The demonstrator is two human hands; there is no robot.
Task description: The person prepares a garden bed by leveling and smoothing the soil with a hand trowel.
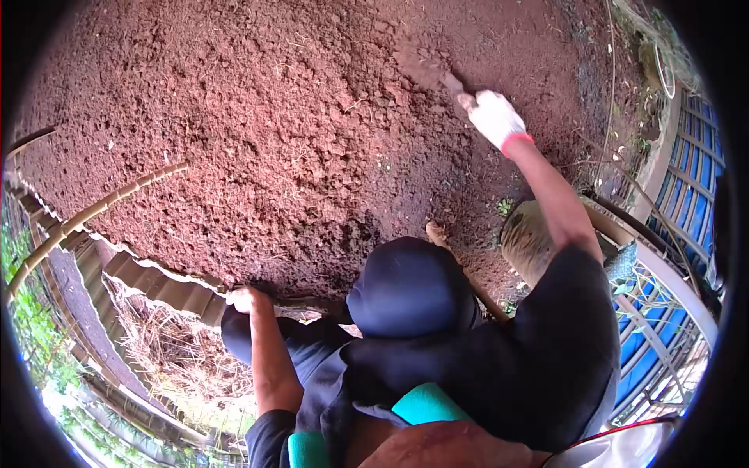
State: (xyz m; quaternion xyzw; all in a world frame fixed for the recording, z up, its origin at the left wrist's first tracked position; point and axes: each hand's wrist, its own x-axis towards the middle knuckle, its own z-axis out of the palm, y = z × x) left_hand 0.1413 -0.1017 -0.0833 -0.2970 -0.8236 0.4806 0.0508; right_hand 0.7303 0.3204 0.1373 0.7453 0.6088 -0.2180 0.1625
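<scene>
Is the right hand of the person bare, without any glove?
No, the right hand wears a white glove with a pink cuff at the wrist.

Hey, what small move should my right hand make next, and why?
I'd probably sweep the tool leftward into the clods: your gloved right hand already holds it at the soil, and that side looks lumpy, while the soil to the right looks smoother.
</scene>
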